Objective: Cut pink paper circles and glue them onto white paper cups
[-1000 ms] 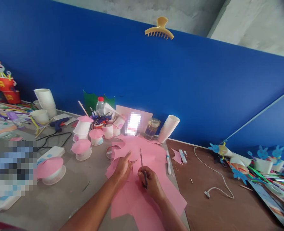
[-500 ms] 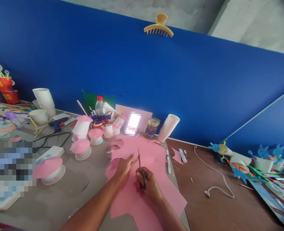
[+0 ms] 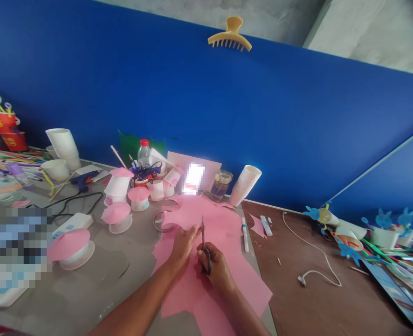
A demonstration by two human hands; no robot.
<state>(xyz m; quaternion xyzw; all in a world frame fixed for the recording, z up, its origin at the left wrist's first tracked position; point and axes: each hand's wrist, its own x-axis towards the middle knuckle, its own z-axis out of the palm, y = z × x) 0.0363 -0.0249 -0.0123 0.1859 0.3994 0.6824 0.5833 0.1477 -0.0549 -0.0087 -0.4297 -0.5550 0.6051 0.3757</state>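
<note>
My right hand is closed round the dark handles of a pair of scissors, whose blades point away from me. Just left of the blades, my left hand pinches a piece of pink paper, its fingertips close to the scissors. Large sheets of pink paper with cut, irregular edges lie under both hands. Whether the blades have paper between them is hard to make out. A roll of tape rests at the left edge of the paper.
To the left stand several white cups with pink paper tops, a glue gun and a power strip. Behind the paper are a glass jar and stacked white cups. A white cable lies on the brown board at right.
My left hand and the paper edge it holds have shifted slightly, showing more of the pink sheet near the tape roll. The scissors have barely moved.
</note>
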